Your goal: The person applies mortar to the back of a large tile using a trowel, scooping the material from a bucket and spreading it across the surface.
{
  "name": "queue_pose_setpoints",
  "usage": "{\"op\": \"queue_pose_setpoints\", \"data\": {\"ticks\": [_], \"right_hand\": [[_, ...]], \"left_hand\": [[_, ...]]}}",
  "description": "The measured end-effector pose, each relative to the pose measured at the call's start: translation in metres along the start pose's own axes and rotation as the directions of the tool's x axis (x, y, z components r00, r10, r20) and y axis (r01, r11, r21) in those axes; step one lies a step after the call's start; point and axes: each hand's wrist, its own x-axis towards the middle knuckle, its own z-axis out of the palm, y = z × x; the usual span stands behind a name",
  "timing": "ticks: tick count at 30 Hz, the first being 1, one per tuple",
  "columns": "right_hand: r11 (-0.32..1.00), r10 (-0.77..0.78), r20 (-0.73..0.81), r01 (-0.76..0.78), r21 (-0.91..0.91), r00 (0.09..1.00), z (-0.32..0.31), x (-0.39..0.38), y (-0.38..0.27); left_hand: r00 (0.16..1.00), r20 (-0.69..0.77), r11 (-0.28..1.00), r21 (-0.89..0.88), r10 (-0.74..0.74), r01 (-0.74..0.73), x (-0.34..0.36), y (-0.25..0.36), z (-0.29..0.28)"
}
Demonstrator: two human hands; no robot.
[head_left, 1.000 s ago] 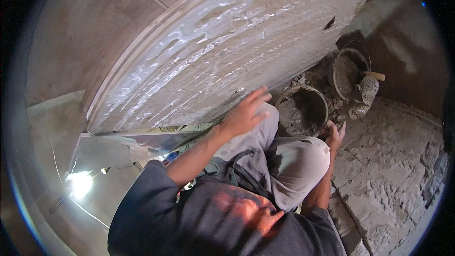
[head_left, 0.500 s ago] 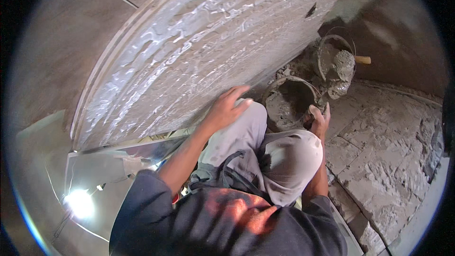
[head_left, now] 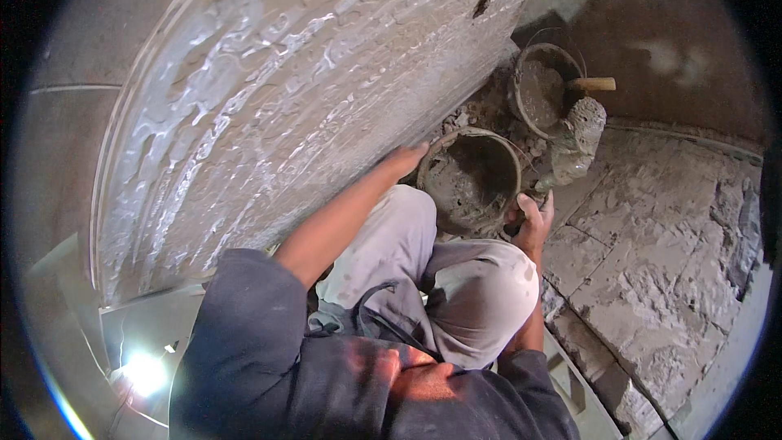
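The left hand (head_left: 406, 161) is now reaching forward past the knee (head_left: 411, 210) and touching the rim of the near bucket (head_left: 498, 156); half a second ago it was hovering above that knee with its fingers spread. This is bringing both hands to the same bucket, one on each side. The left grip is resting at the rim, though how tightly cannot be told, as the thumb is not showing.

The right hand (head_left: 533, 224) is closing around what seems to be the handle of a trowel (head_left: 582, 132), whose mix-caked end is now lying lower, leaving more of the far bucket (head_left: 519, 102) uncovered. The near bucket is standing just beyond the knees, holding some grey mix. A wooden handle (head_left: 599, 83) is sticking out beside the far bucket, while the coated slab (head_left: 301, 98) is rising on the left and the smeared floor (head_left: 643, 269) is stretching away right.
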Motion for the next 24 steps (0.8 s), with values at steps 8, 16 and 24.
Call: {"op": "queue_pose_setpoints", "data": {"ticks": [8,16,24], "right_hand": [[0.999,0.02,0.013,-0.021,0.042,1.0,0.006,0.017,0.008],[0.999,-0.027,0.059,0.028,-0.017,0.998,0.002,0.028,0.014],[0.996,0.076,0.081,-0.079,0.039,0.994,0.014,0.025,0.021]], "left_hand": [[0.933,0.093,0.932,-0.14,0.348,-0.334,-0.087,0.008,-0.047],[0.985,0.013,0.975,-0.134,-0.175,0.175,-0.135,-0.051,-0.052],[0.885,0.093,0.881,0.095,0.456,-0.463,-0.02,0.005,-0.025]]}}
